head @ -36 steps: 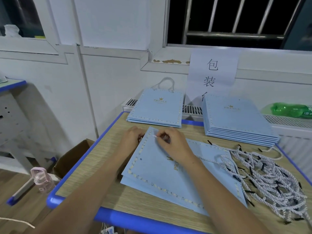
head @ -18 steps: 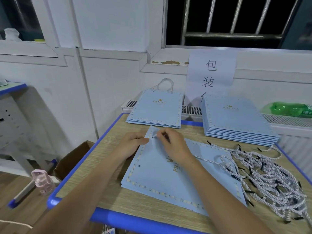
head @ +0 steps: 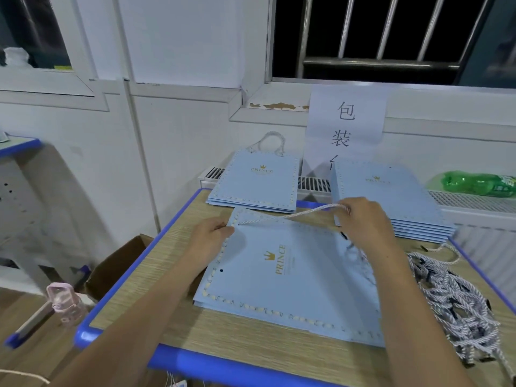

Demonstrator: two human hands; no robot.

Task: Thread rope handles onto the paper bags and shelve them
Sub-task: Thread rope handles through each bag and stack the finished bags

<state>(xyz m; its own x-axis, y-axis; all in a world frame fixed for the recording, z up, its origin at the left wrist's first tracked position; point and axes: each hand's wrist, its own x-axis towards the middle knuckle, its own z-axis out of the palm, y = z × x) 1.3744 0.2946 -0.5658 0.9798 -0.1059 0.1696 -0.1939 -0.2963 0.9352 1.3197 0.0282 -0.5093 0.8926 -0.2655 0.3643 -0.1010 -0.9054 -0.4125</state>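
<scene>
A light-blue paper bag lies flat on the wooden table, its open end turned toward the left. Its upper left corner is pinched by the left hand, thumb on top and fingers curled under the edge. A white twisted rope handle is stretched from that corner up to the right hand, where it is gripped between curled fingers above the bag; whether the rope passes through a hole there is hard to make out. A pile of loose ropes is heaped at the right edge of the table. Two stacks of bags are set along the far side, the left one topped by a bag with a handle fitted.
</scene>
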